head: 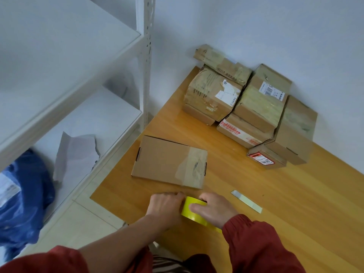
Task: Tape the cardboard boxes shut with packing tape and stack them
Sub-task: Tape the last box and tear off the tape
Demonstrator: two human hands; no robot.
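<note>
**Yellow tape roll in both hands, flat box waiting just beyond**

Yellow and glossy, the tape roll (186,210) sits just on the near side of the flat cardboard box (163,160), held over the wooden table (275,213). The right hand (214,209) grips it with the thumb across its face. The left hand (165,205) has its fingers curled against the roll's left rim, probably picking for the free end, though the end itself is hidden.

The roll should be light and rigid but slick on its outer face, so the core is the surer hold.

The box looks light and stiff, a shallow carton best taken by its two long edges. Its long axis runs left to right across the view, dipping slightly nearer at the right. That right end carries a band of clear tape; the left end shows bare board.

Right of the box and near the right hand lies a pale flat strip (246,200), perhaps a cutter. Beyond the box to the right, taped boxes (246,107) are heaped against the wall. Left of the box stands a white shelf unit (78,75) holding a blue bag (23,194).
</note>
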